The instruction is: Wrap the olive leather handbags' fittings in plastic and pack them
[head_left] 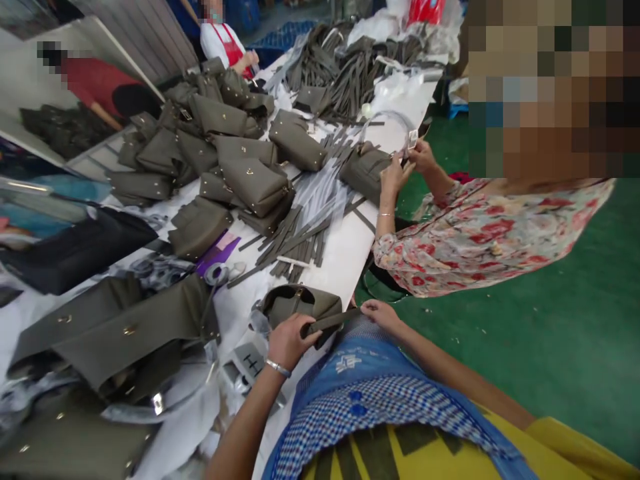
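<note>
Left hand [290, 341] clamps one end of the olive strap [333, 322] against the small olive bag [300, 301] at the near surface [345, 257] edge, right hand [381, 312] pinching the other end, apparently to hold it taut.

Olive-grey bags [253, 180] and strips [295, 237], a blue checked apron [370, 393], a red-flowered sleeve [450, 240], green floor [525, 320].

Floor [525, 333]: green, smooth, w/ small pale specks. Long white bench [345, 257] runs diag., lower left to top centre. Grey ribbed wall panel [143, 27] at top left. Lighting: even, diffuse, no hard shadows.
</note>
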`<state>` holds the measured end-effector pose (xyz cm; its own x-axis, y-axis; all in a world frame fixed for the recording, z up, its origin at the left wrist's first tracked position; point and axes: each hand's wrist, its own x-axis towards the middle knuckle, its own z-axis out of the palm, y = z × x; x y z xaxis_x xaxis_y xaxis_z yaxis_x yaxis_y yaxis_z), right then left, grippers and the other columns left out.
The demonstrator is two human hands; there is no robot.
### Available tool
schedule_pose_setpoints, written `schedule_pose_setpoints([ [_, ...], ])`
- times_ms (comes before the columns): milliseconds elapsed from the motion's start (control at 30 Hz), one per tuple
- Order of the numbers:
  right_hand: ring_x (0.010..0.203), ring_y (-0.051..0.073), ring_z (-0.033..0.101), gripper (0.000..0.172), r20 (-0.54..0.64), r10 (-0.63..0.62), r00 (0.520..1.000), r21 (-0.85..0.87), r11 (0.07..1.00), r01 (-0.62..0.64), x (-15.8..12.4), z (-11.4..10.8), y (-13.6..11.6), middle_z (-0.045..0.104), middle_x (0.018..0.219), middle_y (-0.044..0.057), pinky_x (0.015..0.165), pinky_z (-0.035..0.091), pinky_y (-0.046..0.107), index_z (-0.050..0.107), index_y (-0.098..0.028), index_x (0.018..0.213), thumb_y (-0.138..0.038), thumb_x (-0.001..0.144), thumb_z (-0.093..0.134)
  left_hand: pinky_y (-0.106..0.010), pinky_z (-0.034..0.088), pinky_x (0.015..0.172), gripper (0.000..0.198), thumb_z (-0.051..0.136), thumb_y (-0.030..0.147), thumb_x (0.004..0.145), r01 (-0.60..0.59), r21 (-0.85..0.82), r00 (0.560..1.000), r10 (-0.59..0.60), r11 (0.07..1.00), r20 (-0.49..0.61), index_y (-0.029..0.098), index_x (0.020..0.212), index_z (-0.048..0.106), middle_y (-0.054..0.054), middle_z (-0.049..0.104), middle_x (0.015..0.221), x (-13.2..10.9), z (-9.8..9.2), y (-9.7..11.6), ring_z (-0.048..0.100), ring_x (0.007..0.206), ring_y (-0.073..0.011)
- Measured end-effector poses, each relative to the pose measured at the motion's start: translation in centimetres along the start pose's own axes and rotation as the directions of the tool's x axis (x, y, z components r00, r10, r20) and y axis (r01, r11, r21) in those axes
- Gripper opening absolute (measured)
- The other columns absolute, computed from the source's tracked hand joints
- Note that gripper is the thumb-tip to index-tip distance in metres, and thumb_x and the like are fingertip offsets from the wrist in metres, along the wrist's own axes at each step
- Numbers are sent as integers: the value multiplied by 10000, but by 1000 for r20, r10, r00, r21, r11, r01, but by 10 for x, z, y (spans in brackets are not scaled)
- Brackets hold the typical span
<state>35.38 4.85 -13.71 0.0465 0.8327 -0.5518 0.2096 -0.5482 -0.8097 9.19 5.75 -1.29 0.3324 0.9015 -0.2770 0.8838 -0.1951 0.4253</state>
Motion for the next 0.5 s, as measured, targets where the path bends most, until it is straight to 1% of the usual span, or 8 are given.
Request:
schedule_pose_setpoints([
  [67, 493, 96, 443, 213, -11, 11, 1000, 31, 999, -11, 3, -6, 12, 515, 543, -45, 513, 350, 224, 589, -171, 722, -383, 723, 587, -253, 441, 759, 224, 621, 394, 810, -4, -38, 1000, 3, 999, -5, 248, 977, 655, -3, 665, 928, 0, 0, -1, 616, 859, -160],
  [133, 514, 96, 471, 231, -1, 12, 1000, 80, 997, -12, 5, -7, 16, 534, 570, -42, 526, 368, 221, 582, -172, 754, -402, 730, 590, -266, 455, 779, 217, 620, 378, 812, -4, -64, 1000, 2, 998, -19, 247, 981, 654, -7, 664, 939, 3, 2, -3, 617, 868, -167],
  [200, 574, 103, 529, 245, 16, 20, 1000, 140, 990, -22, 7, -7, 14, 578, 637, -26, 562, 405, 217, 573, -174, 803, -411, 743, 584, -282, 471, 816, 240, 623, 363, 810, -26, -119, 999, 23, 992, -26, 241, 1016, 643, -21, 664, 983, 7, 5, -6, 618, 896, -173],
  [300, 672, 118, 603, 254, 19, 48, 999, 217, 975, -51, 6, -11, 7, 632, 735, 4, 615, 454, 220, 546, -175, 848, -414, 764, 565, -296, 499, 864, 355, 638, 345, 794, -70, -259, 997, 60, 963, -45, 212, 1120, 592, -54, 659, 1091, 9, 12, -14, 628, 938, -176],
  [367, 644, 118, 612, 245, 1, 64, 998, 246, 967, -62, 1, -15, 1, 640, 710, 7, 597, 462, 223, 528, -174, 847, -407, 775, 549, -310, 515, 887, 410, 637, 348, 785, -77, -313, 996, 56, 947, -74, 202, 1162, 568, -64, 659, 1138, 6, 18, -20, 644, 952, -183],
  [400, 598, 115, 603, 238, -13, 70, 997, 254, 965, -64, -1, -16, -1, 633, 666, -1, 570, 456, 222, 521, -172, 837, -400, 775, 547, -324, 517, 905, 401, 627, 357, 787, -79, -314, 994, 53, 946, -91, 208, 1156, 578, -60, 664, 1145, 5, 22, -25, 651, 968, -192],
  [500, 496, 106, 564, 233, -55, 82, 995, 275, 959, -64, -2, -15, -3, 594, 555, -32, 500, 429, 216, 516, -170, 806, -390, 754, 573, -346, 547, 889, 365, 601, 451, 777, -70, -318, 984, 13, 946, -177, 233, 1067, 641, -42, 706, 1085, 8, 39, -45, 678, 960, -227],
])
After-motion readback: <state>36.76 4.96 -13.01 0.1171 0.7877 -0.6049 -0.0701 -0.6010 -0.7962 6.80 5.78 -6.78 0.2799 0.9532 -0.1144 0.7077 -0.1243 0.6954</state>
